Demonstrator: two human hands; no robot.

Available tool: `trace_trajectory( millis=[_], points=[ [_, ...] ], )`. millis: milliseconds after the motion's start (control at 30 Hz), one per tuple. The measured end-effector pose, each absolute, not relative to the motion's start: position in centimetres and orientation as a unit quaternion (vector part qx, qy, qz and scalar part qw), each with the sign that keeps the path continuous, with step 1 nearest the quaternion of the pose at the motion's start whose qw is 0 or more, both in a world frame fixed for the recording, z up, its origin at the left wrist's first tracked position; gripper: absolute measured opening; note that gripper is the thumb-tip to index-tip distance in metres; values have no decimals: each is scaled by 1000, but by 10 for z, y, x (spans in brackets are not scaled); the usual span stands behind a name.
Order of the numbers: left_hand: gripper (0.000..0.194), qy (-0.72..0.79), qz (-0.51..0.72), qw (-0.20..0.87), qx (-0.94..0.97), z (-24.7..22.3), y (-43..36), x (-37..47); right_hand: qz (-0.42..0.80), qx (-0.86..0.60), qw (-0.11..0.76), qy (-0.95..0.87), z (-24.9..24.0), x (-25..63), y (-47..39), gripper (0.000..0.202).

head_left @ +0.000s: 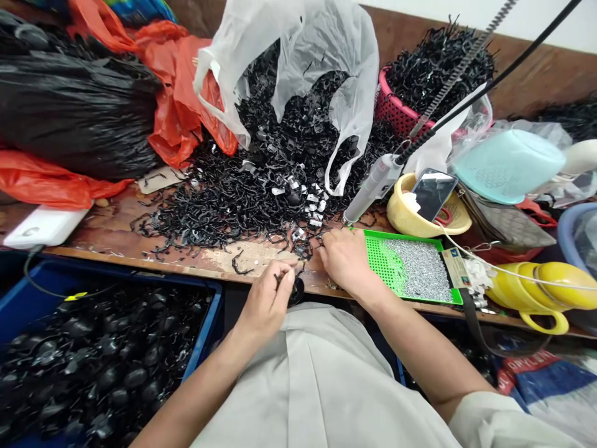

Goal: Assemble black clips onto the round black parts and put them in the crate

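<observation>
My left hand [269,297] is at the table's front edge, its thumb and fingers pinched on a small black plastic part [296,290] with a round end. To its right, my right hand [346,260] rests low over the table with curled fingers; its fingertips are hidden, so what they hold cannot be made out. In front of both hands spreads a heap of thin black plastic pieces [219,205], with small white pieces [315,205] on it. Beside my right hand lies a green tray [385,264] of small silvery screws [424,270]. A grey electric screwdriver [373,186] hangs above the tray.
A blue crate [215,311] of black round parts stands lower left. Behind the heap are a white plastic bag [321,31], a black bag [74,112] and a pink basket [401,112]. A yellow bowl [403,214] with a phone [433,193] and a yellow cup [522,289] stand right.
</observation>
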State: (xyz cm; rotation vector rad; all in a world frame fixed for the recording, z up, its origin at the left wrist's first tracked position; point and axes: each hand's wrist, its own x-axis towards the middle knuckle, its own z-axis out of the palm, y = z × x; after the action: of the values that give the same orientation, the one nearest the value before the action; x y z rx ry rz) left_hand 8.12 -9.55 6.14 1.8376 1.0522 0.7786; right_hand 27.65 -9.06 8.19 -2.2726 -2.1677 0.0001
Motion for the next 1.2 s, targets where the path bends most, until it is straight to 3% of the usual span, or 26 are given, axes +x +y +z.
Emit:
trace_trajectory(
  millis=[100,200,400,500,667,1000,1200],
  points=[
    [15,380,355,385,763,63,-92,90,10,-663,28,-748,84,260,-101,15],
    [19,423,367,462,687,57,-86,88,99,-642,69,-757,74,255,-109,16],
    [30,499,357,660,433,56,-84,74,240,-573,365,-693,58,258,-115,15],
    [31,498,358,678,406,60,-86,74,287,-502,433,-691,67,246,-118,15],
    [31,508,354,672,406,59,-89,77,307,-521,407,-685,72,229,-119,32],
    [30,533,324,643,445,47,-91,72,158,-516,273,-796,59,219,-130,47],
    [30,563,368,587,451,41,-90,60,202,-551,381,-714,47,239,-114,30]
  ],
)
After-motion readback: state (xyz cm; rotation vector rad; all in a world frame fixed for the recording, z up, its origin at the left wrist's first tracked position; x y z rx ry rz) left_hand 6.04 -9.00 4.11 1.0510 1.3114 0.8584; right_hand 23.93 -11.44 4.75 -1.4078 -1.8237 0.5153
